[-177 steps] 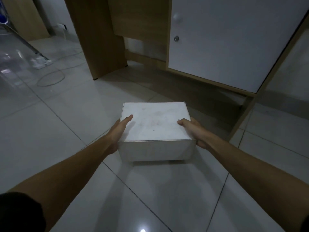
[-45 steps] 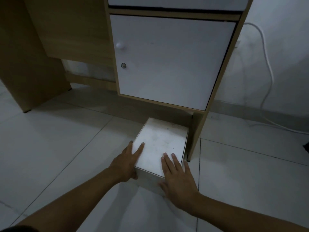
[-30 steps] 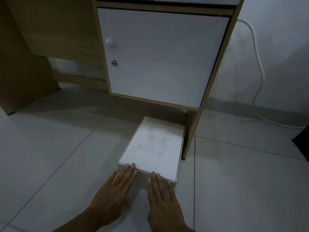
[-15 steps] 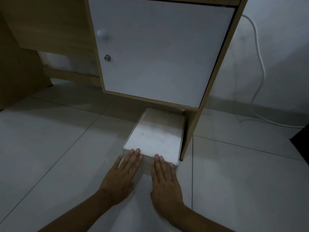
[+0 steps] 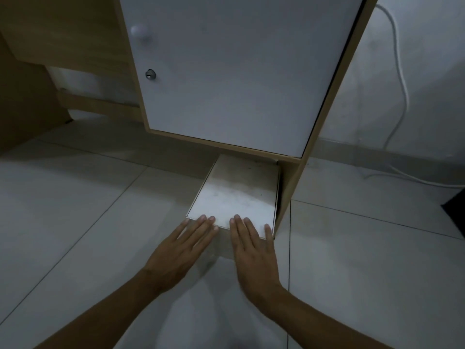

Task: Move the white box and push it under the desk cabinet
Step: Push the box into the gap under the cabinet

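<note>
The white box (image 5: 239, 195) lies on the tiled floor, its far part under the desk cabinet (image 5: 234, 71), close beside the cabinet's right wooden leg (image 5: 289, 192). My left hand (image 5: 183, 250) lies flat against the box's near face, fingertips at its top edge. Flat against the same face on the right is my right hand (image 5: 254, 250), fingers spread. Neither hand grips the box. The box's near side is mostly hidden behind my hands.
The cabinet has a white door with a round knob (image 5: 139, 31) and a lock (image 5: 150, 74). A white cable (image 5: 400, 96) hangs on the wall at the right and runs along the floor. A wooden desk panel (image 5: 25, 104) stands at the left.
The box has slid further under the cabinet, with both flat hands following it forward. Earlier, both hands carried it by its sides over the floor.
</note>
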